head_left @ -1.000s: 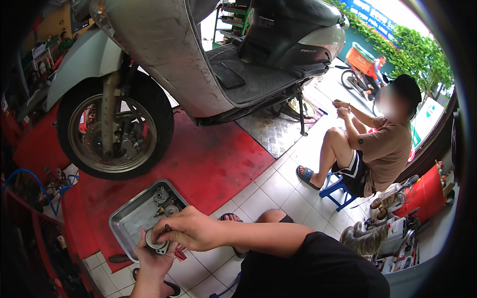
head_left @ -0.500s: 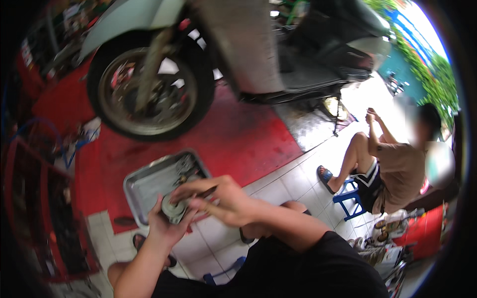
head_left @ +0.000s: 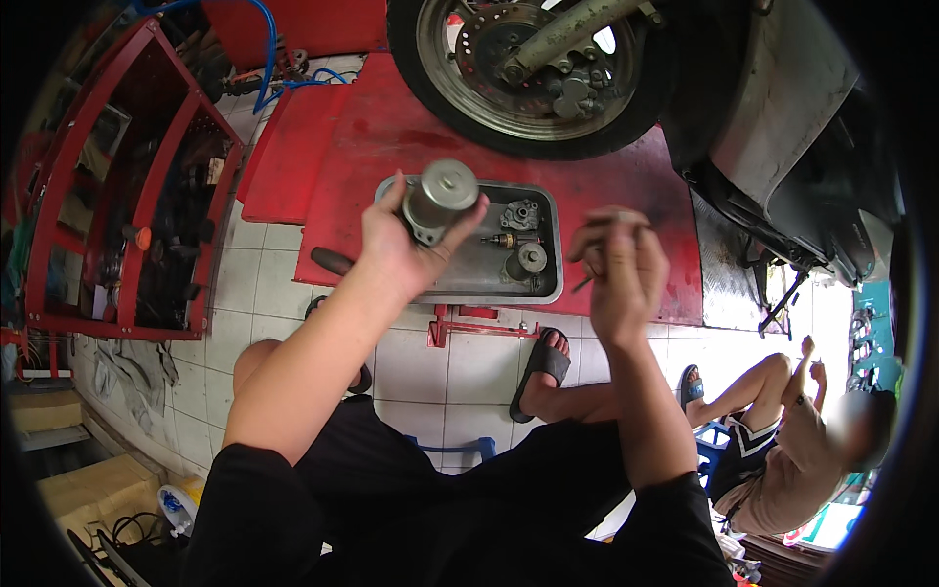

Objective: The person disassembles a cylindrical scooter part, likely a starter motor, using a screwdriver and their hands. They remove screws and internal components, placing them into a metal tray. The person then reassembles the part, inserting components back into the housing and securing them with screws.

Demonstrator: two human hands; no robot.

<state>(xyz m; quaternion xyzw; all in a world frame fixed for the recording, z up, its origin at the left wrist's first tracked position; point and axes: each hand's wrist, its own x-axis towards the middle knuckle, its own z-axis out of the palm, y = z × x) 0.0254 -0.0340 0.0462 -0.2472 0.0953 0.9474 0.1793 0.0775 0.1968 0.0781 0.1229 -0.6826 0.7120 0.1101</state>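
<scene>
White floor tiles run under me, with a red ramp plate laid over them farther out, all of it a workshop floor seen from above.

Nearest to me are my own legs in black shorts, a blue stool edge showing between them, and my foot in a black sandal resting on the tiles. Low at my left side I see cardboard boxes. At my right another person sits low on the tiles, hands raised, well apart from me.

My left hand is closed around a small grey cylinder motor, fingers and thumb wrapped about its body, its round end cap facing up at me. I hold it in the air just above the near left part of a metal tray. My right hand is curled nearly closed, pinching a thin dark tool whose tip pokes out below the fingers; what kind of tool it is I cannot tell. That hand hangs over the tray's right edge.

Inside the tray lie a few small metal parts, a geared housing and a round cap among them. The tray sits on the red plate.

Beyond it stands the front wheel of a scooter, brake disc and fork leg showing, with the grey scooter body stretching off to my right. Far left, a red tool shelf holds dark clutter, and a blue hose loops past its top.
</scene>
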